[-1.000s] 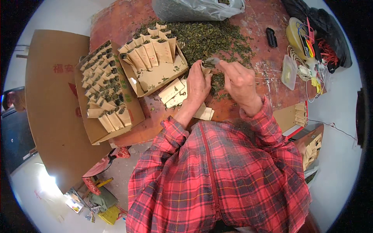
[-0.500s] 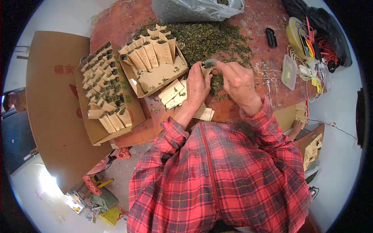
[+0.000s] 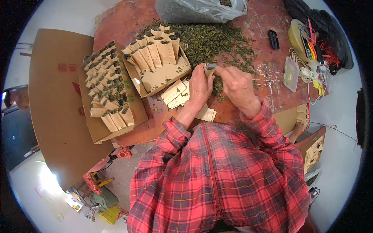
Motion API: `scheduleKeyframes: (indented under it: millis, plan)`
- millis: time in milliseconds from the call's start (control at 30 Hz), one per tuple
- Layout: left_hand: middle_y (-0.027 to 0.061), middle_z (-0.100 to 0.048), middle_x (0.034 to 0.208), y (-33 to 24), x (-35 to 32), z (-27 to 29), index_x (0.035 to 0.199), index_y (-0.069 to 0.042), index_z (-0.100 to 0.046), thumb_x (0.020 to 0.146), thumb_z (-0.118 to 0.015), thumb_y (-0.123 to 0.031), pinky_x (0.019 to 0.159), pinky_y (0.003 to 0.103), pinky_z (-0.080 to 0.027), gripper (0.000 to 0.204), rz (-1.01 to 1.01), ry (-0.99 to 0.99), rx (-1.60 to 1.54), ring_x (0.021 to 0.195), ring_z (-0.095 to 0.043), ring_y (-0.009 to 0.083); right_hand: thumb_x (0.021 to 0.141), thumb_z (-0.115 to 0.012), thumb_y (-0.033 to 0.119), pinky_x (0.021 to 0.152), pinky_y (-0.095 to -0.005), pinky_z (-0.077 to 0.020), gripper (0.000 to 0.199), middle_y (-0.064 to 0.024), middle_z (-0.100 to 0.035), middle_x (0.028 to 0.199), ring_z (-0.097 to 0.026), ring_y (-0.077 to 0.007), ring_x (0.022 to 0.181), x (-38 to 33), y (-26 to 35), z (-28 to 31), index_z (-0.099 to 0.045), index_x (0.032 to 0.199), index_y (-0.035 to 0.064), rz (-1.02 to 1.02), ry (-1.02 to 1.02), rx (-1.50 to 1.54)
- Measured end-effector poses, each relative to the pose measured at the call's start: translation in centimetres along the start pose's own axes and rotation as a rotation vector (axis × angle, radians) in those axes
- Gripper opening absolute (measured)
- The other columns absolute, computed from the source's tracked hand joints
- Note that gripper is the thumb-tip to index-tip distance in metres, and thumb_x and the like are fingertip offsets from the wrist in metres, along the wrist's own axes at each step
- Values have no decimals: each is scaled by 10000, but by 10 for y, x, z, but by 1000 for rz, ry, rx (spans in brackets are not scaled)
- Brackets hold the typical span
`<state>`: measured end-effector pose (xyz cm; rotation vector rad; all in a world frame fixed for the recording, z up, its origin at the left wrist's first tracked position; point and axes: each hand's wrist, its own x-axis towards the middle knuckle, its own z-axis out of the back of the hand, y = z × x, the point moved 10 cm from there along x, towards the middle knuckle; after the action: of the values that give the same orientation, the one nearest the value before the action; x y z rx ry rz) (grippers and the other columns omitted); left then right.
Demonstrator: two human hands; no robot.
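My left hand point(image 3: 201, 86) holds a small tan paper pouch point(image 3: 210, 72) upright over the red-brown table point(image 3: 128, 23). My right hand point(image 3: 235, 83) pinches a small metal scoop point(image 3: 211, 66) at the pouch's mouth. Both hands meet at the near edge of a wide heap of dried green leaves point(image 3: 211, 40). Several flat empty pouches point(image 3: 176, 93) lie just left of my left hand.
A small cardboard tray point(image 3: 165, 75) holds filled pouches standing upright; a larger cardboard box point(image 3: 105, 128) to its left holds several more rows. A clear plastic bag point(image 3: 198, 9) lies at the far edge. Cords, a plastic container point(image 3: 290, 69) and a black item point(image 3: 273, 39) sit right.
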<state>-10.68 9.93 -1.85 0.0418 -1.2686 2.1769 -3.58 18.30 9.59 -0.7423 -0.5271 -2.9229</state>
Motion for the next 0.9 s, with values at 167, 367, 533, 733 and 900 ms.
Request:
scheduleKeyframes:
  millis: [167,367,533,733,900]
  plan:
    - [263,-662,1051,2,1,2,1292,17,-513,846,-790,-83,775,455,-545,534,95,36,-60,927,-673,438,790,-671,-81,644,-387,-576,333,-122,-714,905,-712,-290,768,1,2,17,-715,1110,-2,5,-67,23]
    - [265,-650,1054,-23,11,44,1272,17,-499,858,-769,-70,818,484,-531,501,177,29,-99,958,-656,458,807,-693,-130,619,-345,-566,291,-154,-736,867,-724,-272,705,6,11,79,-750,1075,-30,10,-384,90]
    - [153,-739,1015,-17,22,103,1253,-14,-550,874,-808,-165,816,388,-581,483,226,-144,-74,927,-736,267,842,-703,-120,607,-313,-553,269,-152,-739,854,-726,-239,694,-1,0,79,-758,1086,-22,-56,-369,143]
    - [177,-737,983,37,34,148,1175,17,-595,840,-837,-182,819,410,-563,459,351,-244,-16,906,-731,323,871,-691,-99,584,-305,-536,253,-136,-741,866,-712,-212,678,-16,-15,49,-756,1097,-7,-151,-274,222]
    - [213,-727,979,41,50,131,1142,38,-605,856,-828,-238,816,430,-541,456,356,-96,198,894,-710,338,886,-687,-85,566,-314,-522,232,-128,-727,850,-689,-213,646,-31,-28,30,-753,1093,-5,-235,-227,286]
